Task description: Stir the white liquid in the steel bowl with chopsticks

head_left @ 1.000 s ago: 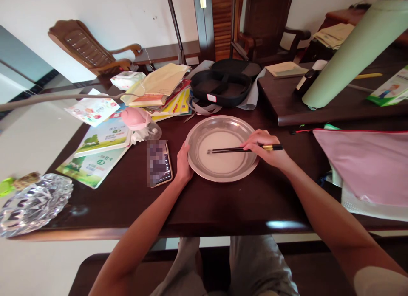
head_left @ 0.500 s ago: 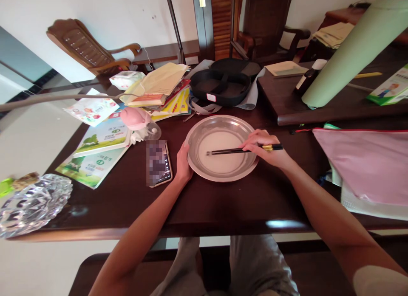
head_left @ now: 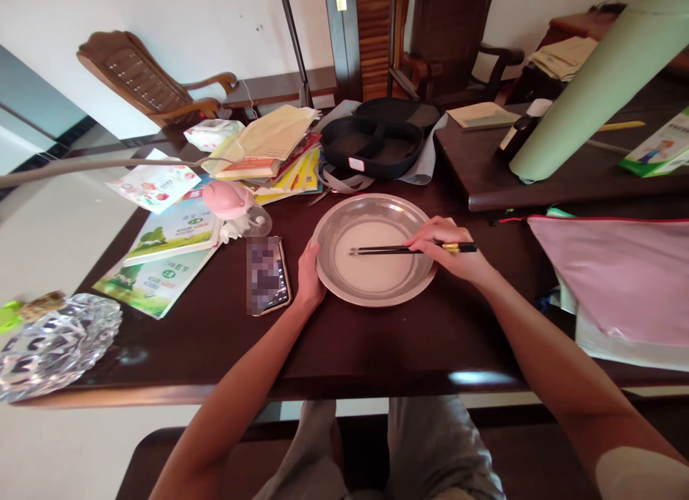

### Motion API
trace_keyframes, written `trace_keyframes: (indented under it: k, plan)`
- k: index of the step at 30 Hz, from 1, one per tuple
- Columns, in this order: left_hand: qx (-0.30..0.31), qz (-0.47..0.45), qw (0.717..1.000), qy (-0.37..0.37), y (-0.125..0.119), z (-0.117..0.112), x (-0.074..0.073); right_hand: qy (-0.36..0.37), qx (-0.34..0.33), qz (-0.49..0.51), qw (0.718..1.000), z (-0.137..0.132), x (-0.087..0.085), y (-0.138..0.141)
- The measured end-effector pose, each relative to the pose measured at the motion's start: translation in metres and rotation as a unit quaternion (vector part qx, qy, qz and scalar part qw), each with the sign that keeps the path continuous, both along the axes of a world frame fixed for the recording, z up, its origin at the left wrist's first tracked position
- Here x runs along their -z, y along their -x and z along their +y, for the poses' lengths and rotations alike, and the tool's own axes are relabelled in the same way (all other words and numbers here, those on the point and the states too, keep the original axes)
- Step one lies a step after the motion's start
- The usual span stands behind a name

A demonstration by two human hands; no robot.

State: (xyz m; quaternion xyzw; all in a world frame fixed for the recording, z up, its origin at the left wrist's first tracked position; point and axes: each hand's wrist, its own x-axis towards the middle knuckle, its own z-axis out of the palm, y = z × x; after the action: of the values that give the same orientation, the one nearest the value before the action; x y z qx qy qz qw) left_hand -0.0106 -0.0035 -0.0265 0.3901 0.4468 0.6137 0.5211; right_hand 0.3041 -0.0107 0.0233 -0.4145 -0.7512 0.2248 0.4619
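A wide metal basin (head_left: 377, 300) stands on the dark table, with a pale whitish liquid (head_left: 371, 272) in its bottom. On its left side, my left hand (head_left: 311, 276) grips the rim, the thumb up along the edge and some fingers hidden behind the wall. My right hand (head_left: 446, 250) is closed around a pair of black chopsticks (head_left: 380, 250) with gold bands near their thick ends. Their tips reach left over the liquid, close to the basin's middle. Whether the tips dip into it, I cannot tell.
A phone (head_left: 269, 276) lies left of the basin, near a pink-lidded bottle (head_left: 231, 202) and booklets (head_left: 156, 274). A glass dish (head_left: 64, 346) sits far left. Behind are a black case (head_left: 371, 148) and stacked books (head_left: 280, 145). At right are a pink pouch (head_left: 619, 277) and green flask (head_left: 597, 84).
The chopstick tips have shifted slightly upward in the view, and the sticks lie nearly level now. My left hand and the basin stay in place.
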Motion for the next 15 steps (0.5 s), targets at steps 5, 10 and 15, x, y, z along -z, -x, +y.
trace_keyframes:
  k: [5,10,15]
  plan:
    - [-0.002,-0.004,1.000,0.004,0.000,0.000,0.001,-0.021,0.080,0.085,0.993,0.001,-0.004,-0.018]
    - [-0.004,-0.003,1.000,0.004,0.001,0.001,0.002,-0.012,0.017,0.098,0.995,-0.004,-0.004,-0.007]
    - [0.000,-0.006,1.000,0.008,0.000,0.000,0.000,-0.025,0.005,-0.008,1.000,0.001,0.002,-0.001]
